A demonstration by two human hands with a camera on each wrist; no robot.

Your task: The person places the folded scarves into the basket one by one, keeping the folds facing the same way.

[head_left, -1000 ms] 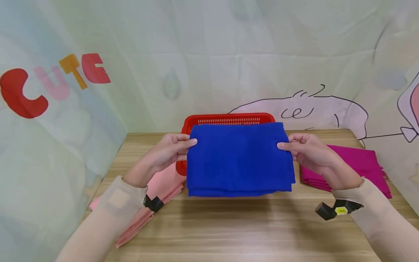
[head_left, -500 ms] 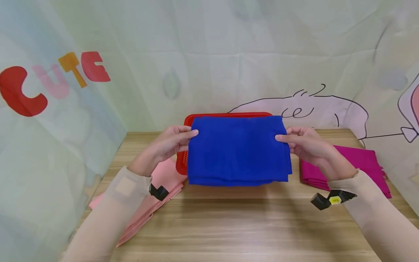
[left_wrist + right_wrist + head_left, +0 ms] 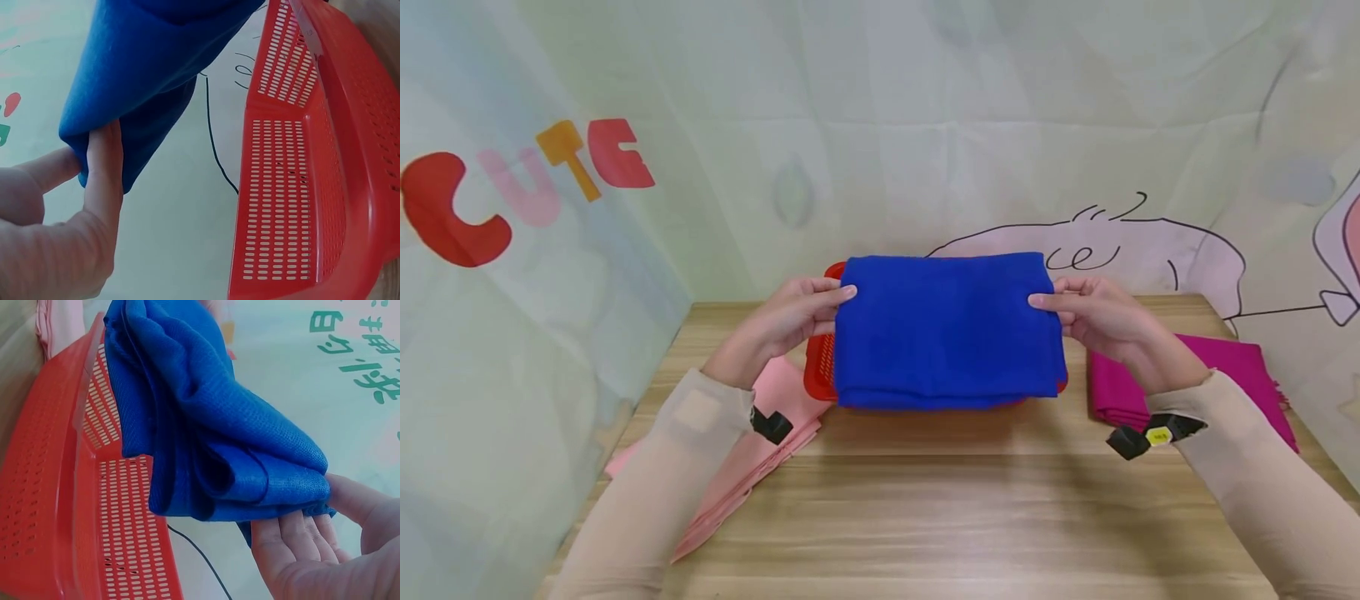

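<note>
A folded blue cloth [image 3: 947, 333] is held up level between both hands, over the red plastic basket [image 3: 820, 375]. My left hand [image 3: 797, 315] pinches its left edge, thumb on top and fingers beneath. At the opposite edge my right hand [image 3: 1093, 321] grips it the same way. The right wrist view shows several stacked folds of the blue cloth [image 3: 212, 437] between thumb and fingers. In the left wrist view the red basket [image 3: 275, 200], with slotted walls, stands beside the cloth; no contents show in the visible part. From the head view, the cloth hides most of the basket.
Folded pink cloth [image 3: 737, 467] lies on the left of the wooden table [image 3: 940, 508], partly under the left forearm. A folded magenta cloth [image 3: 1232, 375] with a fringed edge lies at the right, partly behind the right forearm. A printed curtain [image 3: 880, 150] hangs behind the table.
Both hands have carried the blue cloth forward, away from the person, so it now covers more of the red basket in the head view. Both grips are unchanged.
</note>
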